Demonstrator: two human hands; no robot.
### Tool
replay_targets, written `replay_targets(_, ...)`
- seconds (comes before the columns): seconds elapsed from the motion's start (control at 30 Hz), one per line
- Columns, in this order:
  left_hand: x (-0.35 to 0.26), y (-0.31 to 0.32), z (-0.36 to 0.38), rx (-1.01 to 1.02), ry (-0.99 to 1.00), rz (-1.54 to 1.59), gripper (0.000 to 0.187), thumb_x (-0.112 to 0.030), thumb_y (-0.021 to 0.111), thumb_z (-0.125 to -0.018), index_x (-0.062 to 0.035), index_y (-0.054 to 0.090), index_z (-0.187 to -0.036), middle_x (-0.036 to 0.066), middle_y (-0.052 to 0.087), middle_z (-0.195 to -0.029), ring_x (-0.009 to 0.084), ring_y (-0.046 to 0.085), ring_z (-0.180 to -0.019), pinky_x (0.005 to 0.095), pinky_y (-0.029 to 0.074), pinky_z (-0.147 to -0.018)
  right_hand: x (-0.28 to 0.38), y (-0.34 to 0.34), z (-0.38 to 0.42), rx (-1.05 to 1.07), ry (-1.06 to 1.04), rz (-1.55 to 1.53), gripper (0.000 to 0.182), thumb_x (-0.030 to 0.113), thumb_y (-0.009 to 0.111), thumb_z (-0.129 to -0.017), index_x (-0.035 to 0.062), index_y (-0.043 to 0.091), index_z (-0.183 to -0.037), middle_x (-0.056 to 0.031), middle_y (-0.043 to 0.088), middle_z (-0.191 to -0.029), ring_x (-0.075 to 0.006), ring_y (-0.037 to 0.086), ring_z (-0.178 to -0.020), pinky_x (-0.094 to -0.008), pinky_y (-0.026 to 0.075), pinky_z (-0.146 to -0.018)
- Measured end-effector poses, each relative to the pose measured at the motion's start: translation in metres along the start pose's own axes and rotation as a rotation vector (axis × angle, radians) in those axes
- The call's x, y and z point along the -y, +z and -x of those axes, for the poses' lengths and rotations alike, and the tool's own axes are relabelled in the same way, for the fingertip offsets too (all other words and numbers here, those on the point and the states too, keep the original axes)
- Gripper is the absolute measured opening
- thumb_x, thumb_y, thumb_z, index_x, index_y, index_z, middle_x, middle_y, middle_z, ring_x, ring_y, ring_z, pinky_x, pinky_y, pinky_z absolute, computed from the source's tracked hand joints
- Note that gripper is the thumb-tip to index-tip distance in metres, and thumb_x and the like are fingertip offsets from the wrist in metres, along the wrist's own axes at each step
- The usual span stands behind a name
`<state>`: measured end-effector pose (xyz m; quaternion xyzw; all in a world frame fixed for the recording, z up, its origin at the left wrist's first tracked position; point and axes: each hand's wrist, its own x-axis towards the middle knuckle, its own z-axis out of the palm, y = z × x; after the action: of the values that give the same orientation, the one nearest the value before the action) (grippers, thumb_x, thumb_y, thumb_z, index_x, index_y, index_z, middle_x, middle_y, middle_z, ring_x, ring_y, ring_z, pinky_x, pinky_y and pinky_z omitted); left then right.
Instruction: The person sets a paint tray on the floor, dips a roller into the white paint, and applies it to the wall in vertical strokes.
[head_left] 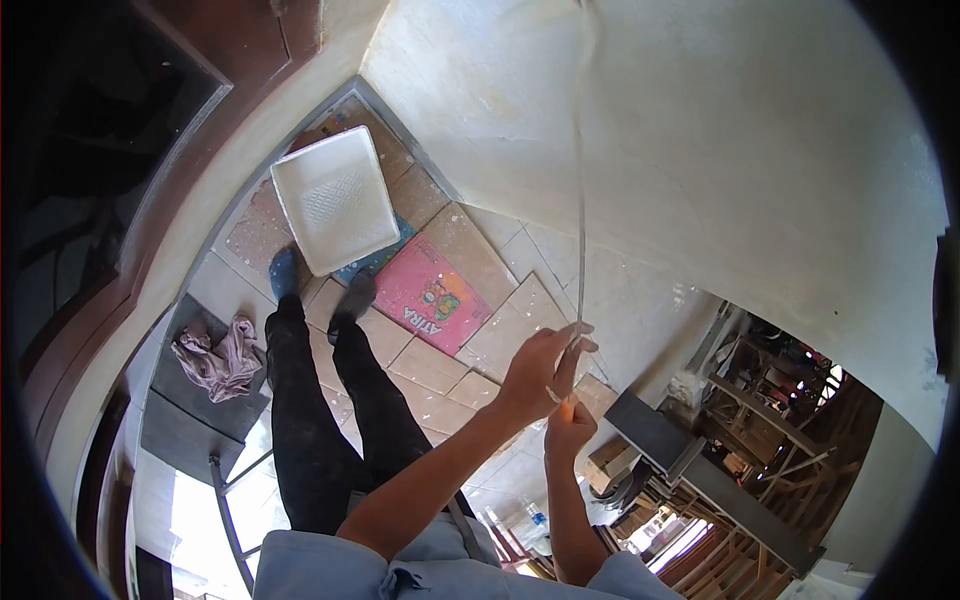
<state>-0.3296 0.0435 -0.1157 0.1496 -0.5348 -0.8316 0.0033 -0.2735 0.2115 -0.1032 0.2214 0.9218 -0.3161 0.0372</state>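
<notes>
A long thin pale pole (581, 200) runs up in front of me along the white wall (750, 130), and its far end is blurred at the top edge. My left hand (545, 372) is closed around the pole's lower part, some fingers partly stretched past it. Just below, my right hand (571, 430) grips the pole's orange handle end (567, 408). A white paint tray (376, 215), coated in pale paint, lies on the floor by my feet.
Flattened cardboard (465, 250) and a pink printed sheet (420, 300) cover the floor. A crumpled pinkish cloth (218, 360) lies on dark tiles at left. Wooden furniture (760, 420) and a dark ledge (740, 510) stand at right. A curved metal rail (228, 510) is at lower left.
</notes>
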Motion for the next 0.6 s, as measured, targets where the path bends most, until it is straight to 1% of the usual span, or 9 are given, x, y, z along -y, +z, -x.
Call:
replay_targets(0.03,-0.005,-0.003,-0.004,-0.009,0.013,0.013,0.031,-0.012,0.056,-0.089,-0.0067,0.060,-0.119,0.014,0.065,-0.084,0.0316,0.059,-0.078,0.0419,0.047,-0.075,-0.002,-0.003,0.002,-0.007,-0.002,0.033,0.033,0.010,0.072,-0.077,-0.0011,0.048,-0.058,0.0047,0.041,-0.055,-0.0049,0.037,-0.057,-0.0284,0.028,-0.048)
replay_targets(0.1,0.013,0.013,0.015,0.061,-0.049,-0.029,0.030,-0.015,0.054,-0.093,-0.0089,0.059,-0.122,0.011,0.066,-0.091,0.0290,0.059,-0.084,0.0394,0.047,-0.079,-0.009,-0.015,0.008,-0.015,-0.016,0.101,0.032,0.008,0.070,-0.078,-0.0001,0.048,-0.057,0.0050,0.041,-0.055,-0.0049,0.037,-0.056,-0.0278,0.028,-0.048)
replay_targets(0.17,0.032,0.035,0.043,0.113,-0.040,-0.044,0.029,-0.016,0.053,-0.094,-0.0107,0.059,-0.122,0.010,0.067,-0.093,0.0285,0.059,-0.087,0.0386,0.047,-0.080,-0.067,-0.042,0.019,0.001,-0.056,0.110,0.029,0.007,0.067,-0.079,0.0013,0.048,-0.057,0.0056,0.041,-0.055,-0.0045,0.037,-0.056,-0.0270,0.028,-0.048)
replay_targets(0.2,0.045,0.046,0.059,0.212,-0.079,-0.159,0.029,-0.016,0.055,-0.093,-0.0114,0.059,-0.121,0.010,0.066,-0.093,0.0287,0.059,-0.088,0.0390,0.047,-0.080,-0.090,-0.059,0.027,0.010,-0.079,0.119,0.029,0.006,0.065,-0.080,0.0020,0.048,-0.057,0.0058,0.041,-0.056,-0.0043,0.037,-0.055,-0.0266,0.028,-0.048)
replay_targets(0.27,0.049,0.059,0.076,0.362,-0.236,-0.157,0.030,-0.017,0.057,-0.092,-0.0116,0.059,-0.121,0.009,0.066,-0.091,0.0291,0.060,-0.089,0.0392,0.047,-0.080,-0.102,-0.076,0.046,-0.011,-0.069,0.157,0.027,0.003,0.059,-0.081,0.0038,0.047,-0.057,0.0062,0.040,-0.056,-0.0038,0.037,-0.055,-0.0259,0.027,-0.048)
replay_targets(0.4,0.053,0.056,0.077,0.192,-0.091,-0.081,0.027,-0.014,0.057,-0.090,-0.0100,0.060,-0.117,0.011,0.065,-0.087,0.0310,0.060,-0.084,0.0408,0.047,-0.077,-0.086,-0.060,0.047,0.005,-0.005,0.064,0.027,0.003,0.057,-0.082,0.0054,0.046,-0.057,0.0065,0.040,-0.056,-0.0034,0.037,-0.056,-0.0252,0.026,-0.049)
replay_targets(0.47,0.038,0.030,0.046,0.053,0.039,-0.061,0.022,-0.008,0.055,-0.087,-0.0066,0.061,-0.109,0.015,0.062,-0.079,0.0346,0.059,-0.079,0.0444,0.047,-0.071,-0.063,-0.033,0.027,-0.015,-0.071,0.179,0.033,0.009,0.065,-0.082,0.0003,0.046,-0.057,0.0043,0.039,-0.054,-0.0050,0.037,-0.056,-0.0283,0.027,-0.048)
replay_targets(0.57,0.009,-0.001,0.006,0.013,0.009,-0.034,0.027,-0.007,0.056,-0.088,-0.0050,0.061,-0.114,0.012,0.067,-0.085,0.0306,0.060,-0.079,0.0404,0.047,-0.073,-0.016,0.002,0.007,-0.026,-0.027,0.096,0.035,0.013,0.071,-0.080,-0.0019,0.048,-0.059,0.0024,0.040,-0.053,-0.0055,0.036,-0.058,-0.0295,0.029,-0.048)
replay_targets(0.6,0.010,-0.001,0.007,0.040,-0.007,-0.053,0.026,-0.012,0.054,-0.091,-0.0073,0.060,-0.116,0.010,0.068,-0.088,0.0291,0.060,-0.080,0.0394,0.048,-0.074,-0.006,0.008,0.007,-0.040,-0.029,0.026,0.035,0.013,0.071,-0.080,-0.0020,0.048,-0.059,0.0023,0.041,-0.053,-0.0055,0.036,-0.057,-0.0294,0.029,-0.048)
